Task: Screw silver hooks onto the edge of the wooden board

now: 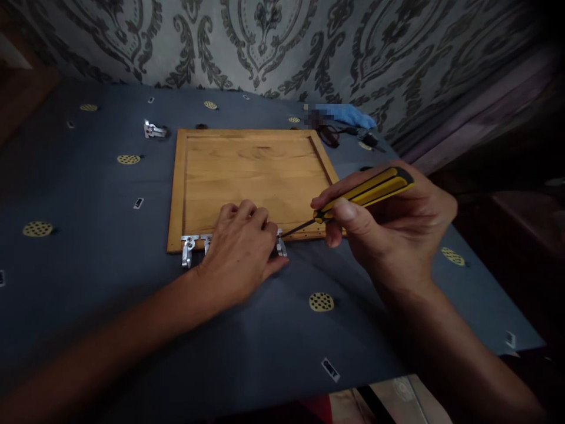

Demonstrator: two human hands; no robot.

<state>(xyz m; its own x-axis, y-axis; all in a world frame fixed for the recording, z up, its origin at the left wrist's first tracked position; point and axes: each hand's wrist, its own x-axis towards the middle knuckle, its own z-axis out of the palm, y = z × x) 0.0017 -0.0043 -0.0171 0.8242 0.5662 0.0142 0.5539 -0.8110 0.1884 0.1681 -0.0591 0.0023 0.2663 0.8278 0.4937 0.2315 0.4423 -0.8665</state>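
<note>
A framed wooden cabinet door (256, 176) lies flat on the covered table. My right hand (392, 235) grips a screwdriver (366, 194) by its yellow and black handle. The screwdriver's tip reaches a metal hinge (281, 244) at the door's near edge. My left hand (241, 253) bends over that edge, fingers curled on the wood, thumb and index finger around the same hinge. Another hinge (188, 250) sits at the near left corner. Beside it, a further hinge (206, 242) is partly covered by my left hand. The screw under the tip is too small to make out.
A loose hinge (154, 129) lies beyond the door's far left corner. At the far right are a blue cloth (351, 113), dark-rimmed glasses (329, 136) and a dark object (364, 137). A patterned wall (265, 47) borders the table's back. The table's near edge runs below my right arm.
</note>
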